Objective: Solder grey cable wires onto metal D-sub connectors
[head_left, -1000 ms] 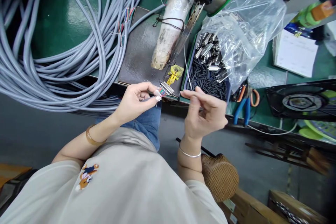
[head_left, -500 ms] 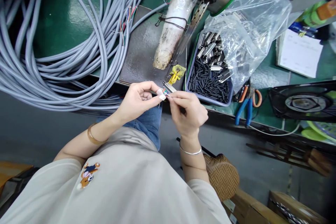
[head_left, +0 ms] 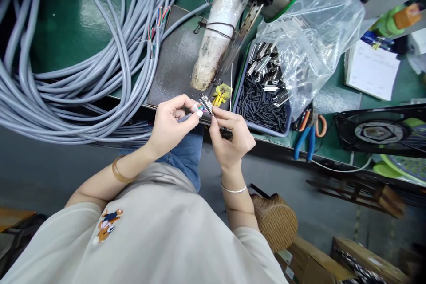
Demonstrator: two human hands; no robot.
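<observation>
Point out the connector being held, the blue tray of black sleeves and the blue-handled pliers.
connector [head_left: 207,104], head view, on its metal shell.
blue tray [head_left: 262,129], head view, on its near rim.
blue-handled pliers [head_left: 300,143], head view, on the left blue handle.

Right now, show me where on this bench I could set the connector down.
Bare: the dark plate between the grey cables and the white roll; the green mat inside the cable loops. Crowded: tray, bag and pliers right of the held connector.
</observation>
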